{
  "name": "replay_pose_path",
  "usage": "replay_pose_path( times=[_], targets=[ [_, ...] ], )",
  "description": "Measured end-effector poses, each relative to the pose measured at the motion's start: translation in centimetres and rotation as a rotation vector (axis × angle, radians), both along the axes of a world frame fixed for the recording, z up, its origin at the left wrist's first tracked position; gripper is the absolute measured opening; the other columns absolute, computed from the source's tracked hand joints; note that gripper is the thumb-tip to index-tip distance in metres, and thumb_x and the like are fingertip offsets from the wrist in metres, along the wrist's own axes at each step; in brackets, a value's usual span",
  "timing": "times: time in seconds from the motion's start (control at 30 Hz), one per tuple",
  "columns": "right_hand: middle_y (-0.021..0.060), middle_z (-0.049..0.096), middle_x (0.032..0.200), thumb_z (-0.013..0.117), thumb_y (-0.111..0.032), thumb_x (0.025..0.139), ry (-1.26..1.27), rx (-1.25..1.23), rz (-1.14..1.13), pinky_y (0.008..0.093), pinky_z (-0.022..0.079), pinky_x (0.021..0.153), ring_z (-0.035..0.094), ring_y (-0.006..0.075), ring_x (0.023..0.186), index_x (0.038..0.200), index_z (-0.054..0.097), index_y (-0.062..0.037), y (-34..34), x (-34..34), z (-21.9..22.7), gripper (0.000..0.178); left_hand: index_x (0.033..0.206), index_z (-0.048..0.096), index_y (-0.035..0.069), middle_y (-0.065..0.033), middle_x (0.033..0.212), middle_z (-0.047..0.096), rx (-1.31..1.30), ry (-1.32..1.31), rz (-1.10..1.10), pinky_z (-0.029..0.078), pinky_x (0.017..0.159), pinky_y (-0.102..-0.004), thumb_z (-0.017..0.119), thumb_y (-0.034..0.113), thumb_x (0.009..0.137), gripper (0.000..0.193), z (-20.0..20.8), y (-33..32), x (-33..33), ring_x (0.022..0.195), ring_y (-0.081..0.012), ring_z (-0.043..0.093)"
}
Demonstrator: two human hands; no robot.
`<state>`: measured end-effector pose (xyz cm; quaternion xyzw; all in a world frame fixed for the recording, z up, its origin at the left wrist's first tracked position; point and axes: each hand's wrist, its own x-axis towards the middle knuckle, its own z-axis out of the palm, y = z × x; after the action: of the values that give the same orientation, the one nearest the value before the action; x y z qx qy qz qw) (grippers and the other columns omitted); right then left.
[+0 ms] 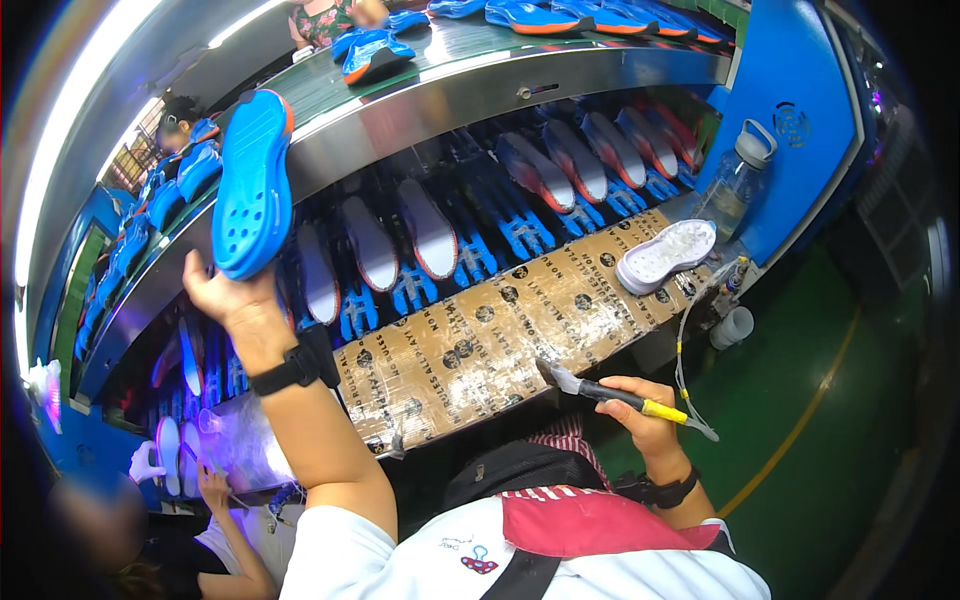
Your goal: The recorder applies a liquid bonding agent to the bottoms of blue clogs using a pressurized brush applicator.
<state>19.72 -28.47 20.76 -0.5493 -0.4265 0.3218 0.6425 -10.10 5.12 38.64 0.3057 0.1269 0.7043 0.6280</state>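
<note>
My left hand (238,300) is raised at the upper conveyor's edge, gripping the heel end of a blue shoe sole (252,180) with an orange rim. Its fingers are partly hidden behind the sole, which stands tilted up. My right hand (645,415) is closed round the black and yellow handle of a brush (610,392), low in front of me. The brush's pale bristles point left, and a thin tube runs from its handle end. Beyond the ledge, shoe uppers (430,230) with pale undersides lie in a row on blue holders (475,262).
Brown printed wrapping covers the ledge (480,340). A white sole (668,256) lies at its right end, near a clear bottle (735,180) and a white cup (733,327). More blue soles (540,15) ride the upper belt. At lower left, a co-worker's hands (213,488) handle soles.
</note>
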Motion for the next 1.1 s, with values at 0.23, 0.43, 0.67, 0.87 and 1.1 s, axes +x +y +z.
replay_pose_path(
  times=[0.23,0.43,0.67,0.87,1.1],
  targets=[
    [0.0143,0.069,0.091,0.068,-0.002,0.082,0.154,0.076,0.054,0.0261,0.054,0.076,0.068,0.0177,0.082,0.106,0.064,0.0076,-0.1,-1.4,0.7,0.025,0.144,0.026,-0.004,-0.0303,0.141,0.033,0.262,-0.201,-0.846,0.04,0.098,-0.0595,0.049,0.059,0.087,0.087,-5.6,0.3,3.4,0.127,-0.045,0.039],
    [0.0137,0.07,0.088,0.065,-0.001,0.083,0.218,0.075,0.035,0.0249,0.054,0.074,0.068,0.0156,0.079,0.102,0.065,0.0075,1.0,-2.2,3.6,0.021,0.142,0.032,-0.003,-0.0258,0.133,0.047,0.039,0.032,-0.88,0.048,0.092,-0.0551,0.045,0.06,0.089,0.083,-13.1,-10.0,5.6,0.115,-0.0397,0.053],
    [0.0066,0.066,0.073,0.072,-0.003,0.072,-0.332,0.372,0.057,0.024,0.046,0.053,0.062,0.0129,0.059,0.092,0.068,-0.0018,4.7,-5.8,8.0,0.021,0.142,0.034,0.004,-0.0224,0.135,0.047,-0.158,0.213,-0.952,0.044,0.1,-0.0529,0.059,0.055,0.085,0.081,-19.1,-17.5,5.7,0.119,-0.0379,0.053],
    [0.0092,0.063,0.069,0.075,-0.002,0.067,-0.76,0.564,-0.271,0.0329,0.047,0.054,0.059,0.0235,0.056,0.092,0.065,-0.0008,7.3,-7.8,9.4,0.027,0.138,0.042,0.006,-0.013,0.13,0.055,-0.35,0.209,-1.03,0.045,0.101,-0.0462,0.071,0.047,0.079,0.077,-22.1,-21.2,4.4,0.117,-0.0274,0.056],
    [0.0077,0.061,0.068,0.076,-0.004,0.065,-0.707,0.626,0.196,0.0317,0.047,0.051,0.059,0.0233,0.058,0.089,0.066,-0.0024,6.0,-9.1,9.0,0.027,0.137,0.043,0.006,-0.0142,0.131,0.054,-0.285,0.164,-0.934,0.045,0.102,-0.0438,0.075,0.046,0.077,0.079,-20.3,-21.2,3.8,0.119,-0.0283,0.055]
  ],
)
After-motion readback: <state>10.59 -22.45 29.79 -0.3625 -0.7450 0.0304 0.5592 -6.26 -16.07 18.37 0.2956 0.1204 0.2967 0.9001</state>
